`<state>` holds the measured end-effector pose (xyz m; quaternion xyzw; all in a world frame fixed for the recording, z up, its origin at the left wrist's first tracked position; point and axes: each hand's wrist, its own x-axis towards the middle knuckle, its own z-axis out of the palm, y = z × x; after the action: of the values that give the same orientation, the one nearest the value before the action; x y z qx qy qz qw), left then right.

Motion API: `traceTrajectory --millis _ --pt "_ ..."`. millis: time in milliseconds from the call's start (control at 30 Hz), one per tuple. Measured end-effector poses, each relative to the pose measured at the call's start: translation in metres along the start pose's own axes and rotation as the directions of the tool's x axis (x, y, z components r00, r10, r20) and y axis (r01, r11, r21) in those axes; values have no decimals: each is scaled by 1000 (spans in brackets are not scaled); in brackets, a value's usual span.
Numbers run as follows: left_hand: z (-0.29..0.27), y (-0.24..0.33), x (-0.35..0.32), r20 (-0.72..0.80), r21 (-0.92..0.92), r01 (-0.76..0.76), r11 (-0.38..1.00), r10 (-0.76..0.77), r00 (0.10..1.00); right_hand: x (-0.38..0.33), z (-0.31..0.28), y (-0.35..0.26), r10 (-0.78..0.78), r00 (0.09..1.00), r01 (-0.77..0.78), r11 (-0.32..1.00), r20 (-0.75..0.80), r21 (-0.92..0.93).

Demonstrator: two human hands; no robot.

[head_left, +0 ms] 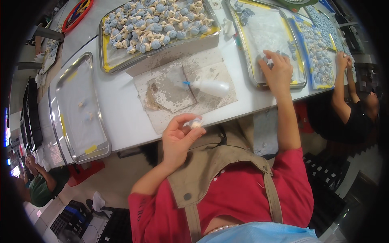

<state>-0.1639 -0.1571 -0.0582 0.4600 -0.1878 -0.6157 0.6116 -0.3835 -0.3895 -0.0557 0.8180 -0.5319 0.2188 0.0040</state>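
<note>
My left hand [177,137] is closed near the table's front edge. Between its thumb and fingers is a small cream and pale-blue figurine [196,124]. Farther right, my right hand [279,75] reaches over a paper-lined metal tray [259,36] with its thumb and forefinger bent toward each other. A small grey-blue piece [265,60] shows between those fingertips. More grey-blue pieces [244,16] lie in that tray's far left corner, and several others sit along its right side, partly behind my hand.
A large tray of blue and cream figurines [156,24] stands at the back. On stained cardboard [221,73] lies a white squeeze bottle [212,88] with a blue tip. At left, another tray [77,133] holds a few small pieces. A co-worker's hands [343,60] are above a tray at right.
</note>
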Motion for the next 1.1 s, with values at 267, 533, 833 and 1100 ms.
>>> traceTrajectory --millis 267,533,833,1100 --pt "6 -2 1 -17 -66 11 998 -12 1000 -16 -13 -45 -78 996 86 756 -42 648" --pt "4 -3 0 14 -125 87 988 -86 996 -78 -12 -123 -241 969 35 371 59 928" --pt "-4 -6 -3 9 -168 -38 985 40 999 -100 2 -143 -357 924 330 574 -134 749" --pt "1 -1 -4 -5 -102 -114 988 114 993 -102 -10 -141 -307 952 193 554 -16 810"
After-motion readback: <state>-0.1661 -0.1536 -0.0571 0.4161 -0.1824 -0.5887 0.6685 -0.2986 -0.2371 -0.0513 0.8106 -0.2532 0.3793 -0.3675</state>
